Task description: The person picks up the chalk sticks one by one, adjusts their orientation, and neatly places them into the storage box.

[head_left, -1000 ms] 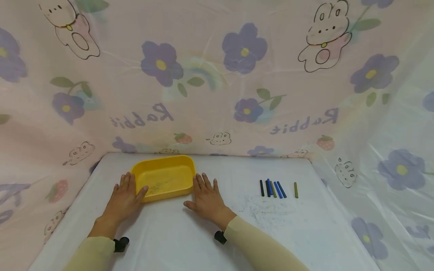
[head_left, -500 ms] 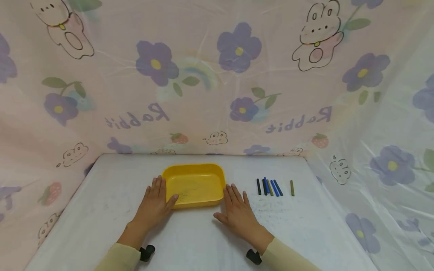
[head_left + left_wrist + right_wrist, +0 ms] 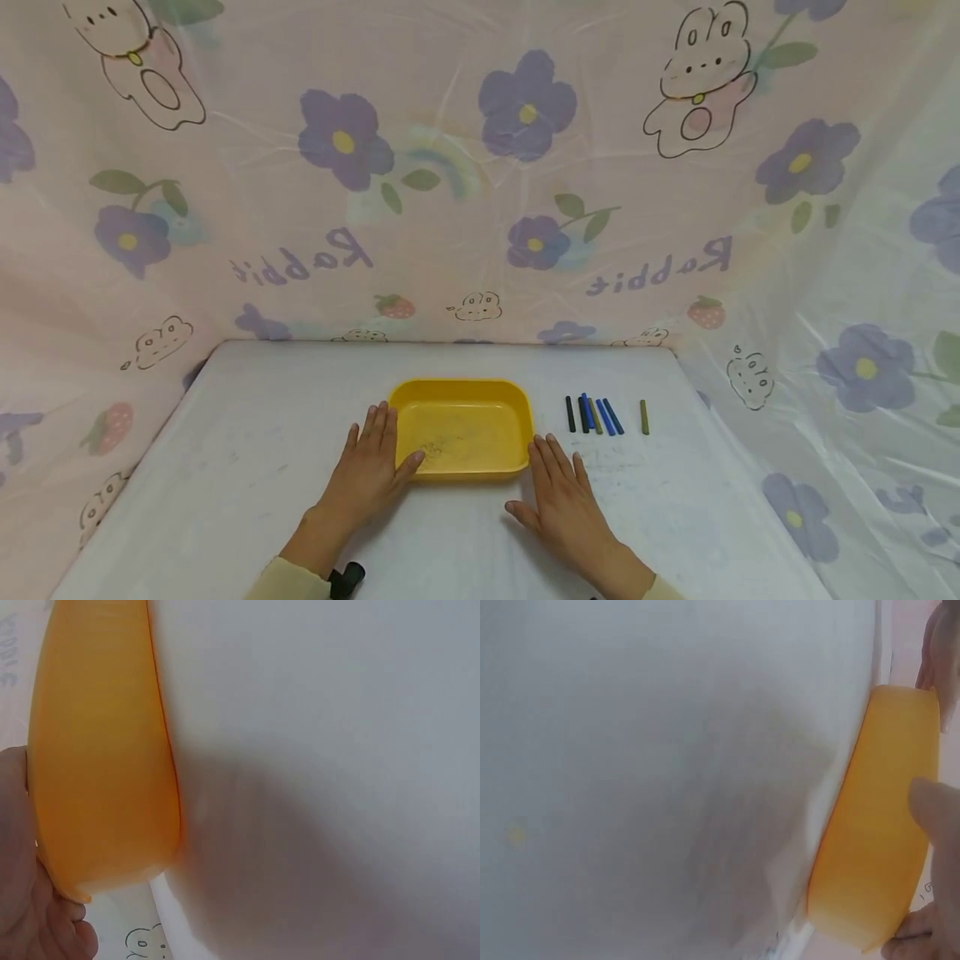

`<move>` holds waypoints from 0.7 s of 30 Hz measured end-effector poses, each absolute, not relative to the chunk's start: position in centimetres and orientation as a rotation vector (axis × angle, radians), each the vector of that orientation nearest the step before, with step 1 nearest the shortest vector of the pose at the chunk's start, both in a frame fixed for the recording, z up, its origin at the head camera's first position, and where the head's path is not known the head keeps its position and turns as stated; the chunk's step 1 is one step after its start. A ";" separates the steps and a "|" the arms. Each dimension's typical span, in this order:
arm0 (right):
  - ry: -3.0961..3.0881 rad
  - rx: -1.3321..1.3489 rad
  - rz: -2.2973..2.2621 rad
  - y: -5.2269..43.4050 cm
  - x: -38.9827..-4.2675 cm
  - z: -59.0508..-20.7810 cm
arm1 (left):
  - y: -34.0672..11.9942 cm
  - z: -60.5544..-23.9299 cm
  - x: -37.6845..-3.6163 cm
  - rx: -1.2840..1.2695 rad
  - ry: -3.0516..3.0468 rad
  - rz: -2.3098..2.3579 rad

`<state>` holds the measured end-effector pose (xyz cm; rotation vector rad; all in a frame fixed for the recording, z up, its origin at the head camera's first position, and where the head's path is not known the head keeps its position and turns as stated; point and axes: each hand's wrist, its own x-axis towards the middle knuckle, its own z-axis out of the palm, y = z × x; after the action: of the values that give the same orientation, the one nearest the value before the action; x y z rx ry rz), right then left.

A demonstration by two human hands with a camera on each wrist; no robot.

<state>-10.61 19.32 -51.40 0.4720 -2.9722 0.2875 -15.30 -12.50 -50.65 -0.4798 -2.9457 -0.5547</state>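
Two flat hands flank a shallow yellow rectangular plastic tray (image 3: 463,392) on the white table (image 3: 225,467). Left hand (image 3: 369,475) lies fingers straight, thumb touching the tray's near-left corner; right hand (image 3: 566,504), fingers extended, lies beside its right wall.

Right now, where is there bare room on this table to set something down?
Bare white table lies left of the left hand, and behind the yellow plastic tray. It is crowded right of the tray, where the crayon sticks lie by the right hand.
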 end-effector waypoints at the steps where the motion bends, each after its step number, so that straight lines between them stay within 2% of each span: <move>1: -2.975 0.471 0.286 19.4 -10.6 -51.5 | -12.5 -50.6 -15.3 -0.479 -2.950 -0.533; 21: -2.873 0.519 0.213 19.9 -11.3 -51.7 | -14.4 -49.8 -16.0 -0.556 -3.006 -0.327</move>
<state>-11.32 19.90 -51.70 0.5188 -2.8733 0.2134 -15.99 -14.38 -49.81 -0.5562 -3.0059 -0.3270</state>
